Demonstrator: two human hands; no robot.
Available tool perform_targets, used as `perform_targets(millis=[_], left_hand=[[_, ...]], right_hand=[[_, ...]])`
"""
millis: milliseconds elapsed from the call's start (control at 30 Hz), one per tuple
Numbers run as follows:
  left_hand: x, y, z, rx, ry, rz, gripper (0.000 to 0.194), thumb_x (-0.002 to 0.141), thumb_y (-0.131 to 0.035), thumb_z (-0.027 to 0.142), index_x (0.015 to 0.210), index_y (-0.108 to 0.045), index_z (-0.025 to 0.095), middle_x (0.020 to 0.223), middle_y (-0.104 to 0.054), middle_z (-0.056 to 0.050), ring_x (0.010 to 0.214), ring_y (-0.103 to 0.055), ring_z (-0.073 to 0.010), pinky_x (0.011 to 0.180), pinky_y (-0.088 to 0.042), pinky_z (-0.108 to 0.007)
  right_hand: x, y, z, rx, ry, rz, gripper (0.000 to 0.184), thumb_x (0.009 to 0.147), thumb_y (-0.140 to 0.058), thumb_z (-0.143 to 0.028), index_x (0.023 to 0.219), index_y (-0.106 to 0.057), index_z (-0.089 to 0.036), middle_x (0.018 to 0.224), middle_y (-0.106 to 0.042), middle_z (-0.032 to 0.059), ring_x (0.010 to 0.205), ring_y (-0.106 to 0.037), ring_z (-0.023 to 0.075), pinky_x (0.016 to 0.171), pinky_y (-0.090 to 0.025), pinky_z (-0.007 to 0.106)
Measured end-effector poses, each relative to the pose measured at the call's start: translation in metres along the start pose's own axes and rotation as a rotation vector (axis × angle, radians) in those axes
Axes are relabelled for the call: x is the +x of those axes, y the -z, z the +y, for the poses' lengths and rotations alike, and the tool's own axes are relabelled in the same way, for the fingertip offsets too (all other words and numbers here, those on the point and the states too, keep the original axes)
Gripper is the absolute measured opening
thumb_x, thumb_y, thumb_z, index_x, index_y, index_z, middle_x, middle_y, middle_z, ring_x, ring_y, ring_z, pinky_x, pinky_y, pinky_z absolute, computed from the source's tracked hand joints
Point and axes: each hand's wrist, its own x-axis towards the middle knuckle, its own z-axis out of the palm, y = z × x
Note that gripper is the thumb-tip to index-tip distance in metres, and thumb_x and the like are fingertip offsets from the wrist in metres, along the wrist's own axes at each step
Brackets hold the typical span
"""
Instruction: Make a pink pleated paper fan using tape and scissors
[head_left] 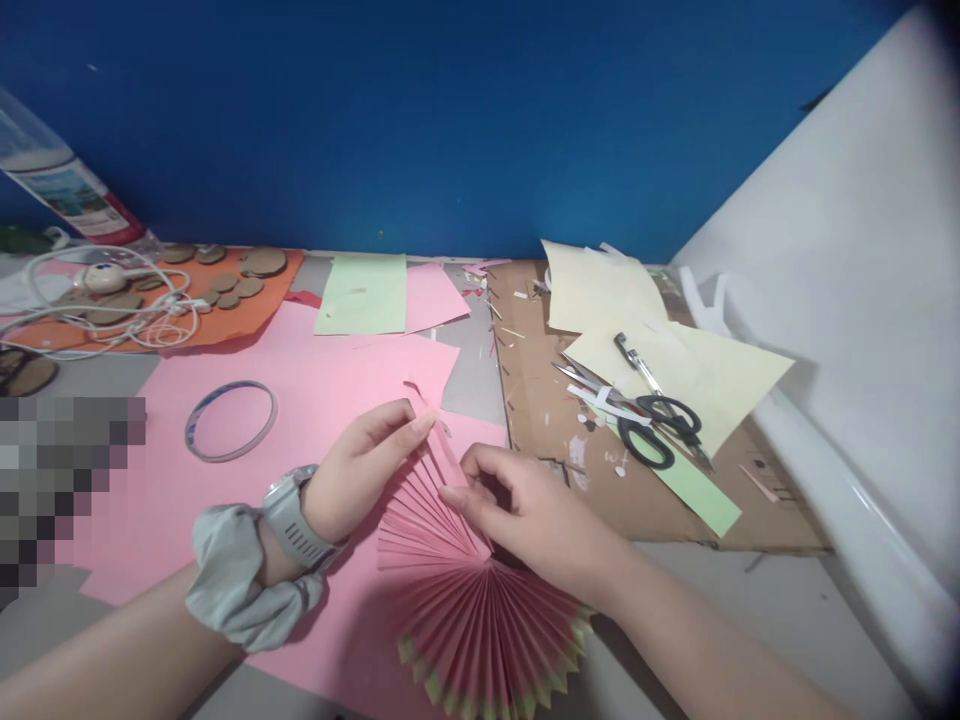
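A pleated pink paper fan [487, 620] with a yellow-green zigzag edge is spread below my hands. My left hand [375, 465] pinches the upper end of its outermost fold between thumb and fingers. Lower on the same strip, my right hand [517, 500] grips the folded paper, thumb on top and fingers curled behind. Pink pleats fan out to the left under both hands. Beneath the fan lies a large pink sheet [315, 380]. A roll of clear tape [231, 421] rests on that sheet, left of my left hand.
Scissors [649, 430], a pen [637, 365] and cream paper sheets [697, 370] lie on a cardboard sheet [540, 400] at right. A green sheet [364, 293] is at the back. White cables [172, 300], cardboard cutouts [251, 262] and a bottle [75, 190] stand or lie at left. A blue wall closes the back.
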Motion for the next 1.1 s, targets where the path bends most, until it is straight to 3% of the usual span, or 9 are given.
perform_targets(millis=[133, 300, 400, 733, 933, 1100], left_hand=[[-0.0003, -0.0015, 0.0002, -0.016, 0.007, 0.018, 0.03, 0.087, -0.048, 0.034, 0.062, -0.045, 0.017, 0.058, -0.041, 0.005, 0.055, -0.039, -0.0072, 0.054, -0.034, -0.019], [-0.0028, -0.0044, 0.0046, 0.378, -0.061, -0.004, 0.031, 0.081, -0.055, 0.037, 0.061, -0.044, 0.017, 0.057, -0.041, 0.005, 0.053, -0.037, -0.0081, 0.05, -0.031, -0.02], [-0.0031, -0.0043, 0.0058, 0.46, -0.034, 0.002, 0.038, 0.084, -0.05, 0.04, 0.057, -0.038, 0.017, 0.053, -0.036, 0.006, 0.05, -0.034, -0.0078, 0.048, -0.029, -0.021], [-0.0033, -0.0024, 0.0065, 0.304, 0.013, 0.03, 0.041, 0.086, -0.045, 0.042, 0.057, -0.029, 0.019, 0.056, -0.024, 0.007, 0.05, -0.024, -0.0077, 0.046, -0.025, -0.02], [-0.0033, -0.0022, 0.0081, 0.247, 0.098, 0.097, 0.041, 0.085, -0.046, 0.047, 0.058, -0.031, 0.019, 0.055, -0.027, 0.006, 0.05, -0.026, -0.0088, 0.044, -0.026, -0.02], [-0.0021, 0.0021, 0.0058, 0.161, 0.092, 0.176, 0.039, 0.082, -0.051, 0.047, 0.059, -0.034, 0.019, 0.055, -0.029, 0.006, 0.051, -0.028, -0.0095, 0.046, -0.028, -0.02]], right_hand=[[-0.0004, -0.0035, 0.0026, 0.02, 0.003, 0.001, 0.024, 0.085, -0.049, -0.036, 0.069, -0.04, -0.021, 0.06, -0.04, -0.0076, 0.055, -0.038, 0.0078, 0.05, -0.029, 0.021], [0.0003, -0.0051, 0.0036, 0.014, 0.007, 0.03, 0.028, 0.085, -0.048, -0.039, 0.068, -0.037, -0.021, 0.059, -0.037, -0.0078, 0.054, -0.036, 0.0079, 0.048, -0.028, 0.021], [0.0007, -0.0043, 0.0027, -0.001, 0.011, 0.022, 0.027, 0.085, -0.048, -0.04, 0.069, -0.039, -0.021, 0.06, -0.04, -0.0076, 0.055, -0.038, 0.008, 0.049, -0.029, 0.021], [-0.0009, -0.003, 0.0002, -0.108, 0.017, 0.001, 0.029, 0.084, -0.053, -0.037, 0.066, -0.037, -0.02, 0.061, -0.043, -0.0073, 0.055, -0.04, 0.0078, 0.049, -0.027, 0.021], [-0.003, -0.0007, -0.0026, -0.058, 0.036, -0.018, 0.03, 0.084, -0.052, -0.042, 0.069, -0.04, -0.02, 0.063, -0.042, -0.0066, 0.058, -0.039, 0.0079, 0.05, -0.026, 0.021], [-0.0072, 0.0022, -0.0056, -0.022, 0.098, -0.048, 0.026, 0.088, -0.045, -0.042, 0.076, -0.048, -0.019, 0.073, -0.051, -0.0037, 0.066, -0.046, 0.0095, 0.057, -0.031, 0.021]])
